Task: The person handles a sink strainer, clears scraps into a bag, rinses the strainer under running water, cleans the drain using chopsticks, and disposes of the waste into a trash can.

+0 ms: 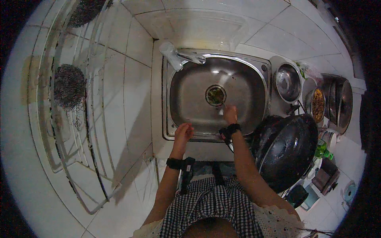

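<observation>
In front of me is a stainless steel sink point(190, 89) with a round drain point(215, 95) at its middle, holding greenish-brown scraps. My right hand point(230, 114) is inside the basin, just below and right of the drain, closed around a thin item that reaches to the drain's edge; what it is cannot be made out. My left hand point(184, 131) hovers over the sink's front rim, fingers loosely curled, with nothing plainly in it. A faucet point(178, 56) stands at the back left corner. Both wrists wear black straps.
Right of the sink lean large black woks point(290, 148). Behind them are a metal bowl point(287, 82), a dish of brownish-yellow food point(318, 104), pan lids point(343, 104) and a green bottle point(323, 150). A wire rack point(89, 157) with dark scouring pads point(70, 86) hangs at the left wall.
</observation>
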Tool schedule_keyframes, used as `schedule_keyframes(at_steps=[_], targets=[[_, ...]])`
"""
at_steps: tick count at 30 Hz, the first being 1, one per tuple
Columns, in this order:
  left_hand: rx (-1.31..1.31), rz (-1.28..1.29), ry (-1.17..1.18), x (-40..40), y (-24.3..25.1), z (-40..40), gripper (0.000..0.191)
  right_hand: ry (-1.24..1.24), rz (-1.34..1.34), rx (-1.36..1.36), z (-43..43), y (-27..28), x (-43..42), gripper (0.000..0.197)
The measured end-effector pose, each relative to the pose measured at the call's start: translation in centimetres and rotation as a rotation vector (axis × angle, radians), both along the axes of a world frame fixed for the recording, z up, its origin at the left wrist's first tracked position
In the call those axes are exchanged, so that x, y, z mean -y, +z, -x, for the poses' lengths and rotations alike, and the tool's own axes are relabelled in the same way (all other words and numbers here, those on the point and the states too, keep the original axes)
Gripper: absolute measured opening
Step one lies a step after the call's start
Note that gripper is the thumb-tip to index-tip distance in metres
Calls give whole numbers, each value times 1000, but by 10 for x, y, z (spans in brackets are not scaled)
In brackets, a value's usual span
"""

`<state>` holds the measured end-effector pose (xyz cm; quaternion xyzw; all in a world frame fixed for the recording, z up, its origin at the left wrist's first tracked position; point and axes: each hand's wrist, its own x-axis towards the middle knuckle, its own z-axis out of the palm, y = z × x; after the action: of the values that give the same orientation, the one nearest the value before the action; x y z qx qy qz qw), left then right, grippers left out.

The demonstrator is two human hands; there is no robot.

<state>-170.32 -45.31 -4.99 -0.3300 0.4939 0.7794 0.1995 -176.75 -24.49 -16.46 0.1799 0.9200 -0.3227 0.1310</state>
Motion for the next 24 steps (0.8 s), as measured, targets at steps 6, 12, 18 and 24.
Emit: schedule_keyframes(at_steps=[6, 12, 18, 24], targets=[[37, 42, -4, -8, 1, 5, 16, -565, 429, 278, -15, -50, -14, 19], [17, 41, -6, -4, 4, 1, 17, -330, 600, 397, -6, -19, -6, 25], [33, 30, 25, -1, 1, 1, 19, -180, 294, 156, 0, 4, -1, 19], [53, 61, 8, 0, 6, 1, 18, 2, -139, -16, -4, 47, -3, 12]])
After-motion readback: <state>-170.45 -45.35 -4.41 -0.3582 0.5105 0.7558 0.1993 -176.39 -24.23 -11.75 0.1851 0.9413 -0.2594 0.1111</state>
